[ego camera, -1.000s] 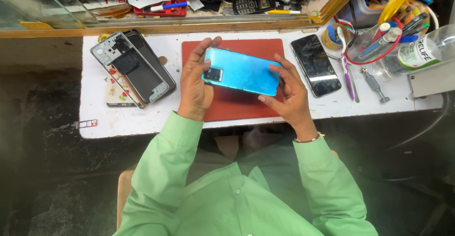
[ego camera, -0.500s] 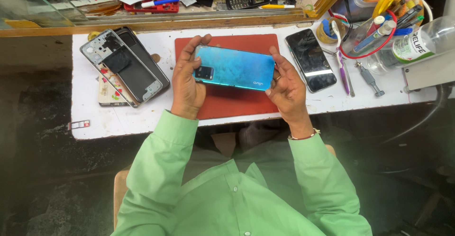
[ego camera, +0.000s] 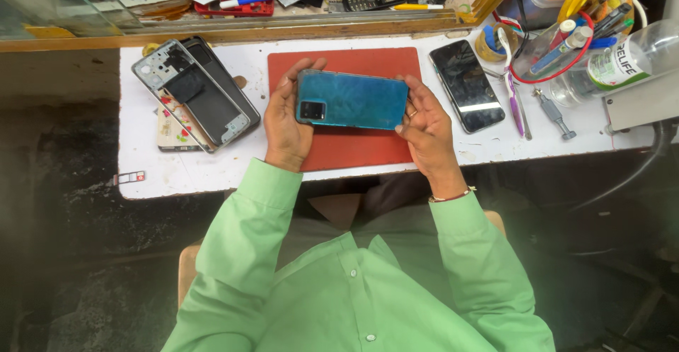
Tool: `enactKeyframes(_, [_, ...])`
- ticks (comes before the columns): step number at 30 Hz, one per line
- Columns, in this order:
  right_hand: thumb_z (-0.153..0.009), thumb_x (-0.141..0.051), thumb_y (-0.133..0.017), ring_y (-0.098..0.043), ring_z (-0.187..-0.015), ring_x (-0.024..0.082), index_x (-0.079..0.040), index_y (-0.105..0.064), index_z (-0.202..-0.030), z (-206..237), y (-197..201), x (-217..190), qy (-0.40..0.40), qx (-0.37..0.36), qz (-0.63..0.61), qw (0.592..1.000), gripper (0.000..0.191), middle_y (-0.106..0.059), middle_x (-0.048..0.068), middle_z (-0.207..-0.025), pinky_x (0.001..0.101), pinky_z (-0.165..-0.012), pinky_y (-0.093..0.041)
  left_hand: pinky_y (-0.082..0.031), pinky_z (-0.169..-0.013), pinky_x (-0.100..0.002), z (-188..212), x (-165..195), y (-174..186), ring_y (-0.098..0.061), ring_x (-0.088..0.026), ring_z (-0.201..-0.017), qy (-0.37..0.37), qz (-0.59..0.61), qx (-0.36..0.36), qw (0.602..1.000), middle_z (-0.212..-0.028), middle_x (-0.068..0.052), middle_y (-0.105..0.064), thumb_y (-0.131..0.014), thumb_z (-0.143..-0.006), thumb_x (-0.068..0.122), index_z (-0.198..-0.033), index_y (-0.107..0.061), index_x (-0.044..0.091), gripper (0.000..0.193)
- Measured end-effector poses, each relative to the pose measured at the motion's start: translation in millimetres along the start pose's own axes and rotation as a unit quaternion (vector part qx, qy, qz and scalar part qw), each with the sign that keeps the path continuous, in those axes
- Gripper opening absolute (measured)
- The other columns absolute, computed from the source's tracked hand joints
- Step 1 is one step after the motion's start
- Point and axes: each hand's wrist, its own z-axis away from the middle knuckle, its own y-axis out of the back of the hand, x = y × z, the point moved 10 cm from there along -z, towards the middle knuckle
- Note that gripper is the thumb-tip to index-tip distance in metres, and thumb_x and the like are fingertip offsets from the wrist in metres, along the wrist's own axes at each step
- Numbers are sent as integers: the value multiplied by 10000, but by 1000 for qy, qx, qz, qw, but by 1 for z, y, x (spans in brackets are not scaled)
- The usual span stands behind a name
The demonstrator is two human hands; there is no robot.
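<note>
I hold a teal-blue phone (ego camera: pixel 351 100) back side up, level, above a red mat (ego camera: pixel 348 150) on the white table (ego camera: pixel 184 172). My left hand (ego camera: pixel 286 122) grips its left end, near the camera block. My right hand (ego camera: pixel 424 122) grips its right end, with a ring on one finger. Both green sleeves reach up from the bottom of the view.
A dismantled phone frame (ego camera: pixel 194 94) lies left of the mat over a small card. A black phone (ego camera: pixel 467 85) lies face up to the right. Beside it are a purple pen (ego camera: pixel 514 101), a screwdriver (ego camera: pixel 552 115), a clear bottle (ego camera: pixel 622 62) and a tool cup. A small tray (ego camera: pixel 131 177) sits near the table's left front edge.
The blue phone has turned from a tilt to level between my hands, and it looks darker. My hands keep their grip on its two ends.
</note>
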Motion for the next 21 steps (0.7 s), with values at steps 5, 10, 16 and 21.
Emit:
enactKeyframes(5, [-823,196,-549,-476,-1442,260,2,-350,-1582,-1,4,8,-27,8,6,1000,809,-401,179,-1611,356,-1150,-450,-438,-1173,-421,0,-2,8,-568,-306,-1335,4,21,9,1000,-1478,-248,-557,-360,-1052,241,-1406,-516,-25,470])
enactKeyframes(10, [-820,190,-588,-478,-1455,271,0,-359,-1577,-1,11,12,-36,-6,-29,999,813,-403,201,-1621,376,-1156,-458,-437,-1169,-419,-3,-8,19,-576,-293,-1323,7,-2,26,1000,-1461,-255,-568,-389,-991,152,-1409,-506,-19,467])
enactKeyframes(16, [-838,202,-653,-532,-1414,251,-42,-490,-1452,3,21,9,15,19,-75,997,680,-494,210,-1563,379,-1172,-477,-505,-1080,-414,0,-10,31,-637,-279,-1221,-7,-30,48,998,-1346,-223,-643,-515,-1018,156,-1340,-561,-21,371])
enactKeyframes(21, [-869,216,-655,-624,-1279,214,-49,-569,-1318,13,30,0,71,88,-43,993,529,-611,220,-1434,344,-1082,-536,-516,-1027,-381,5,-7,28,-643,-233,-1171,-42,-116,45,991,-1255,-154,-682,-563,-1074,191,-1287,-637,-12,304])
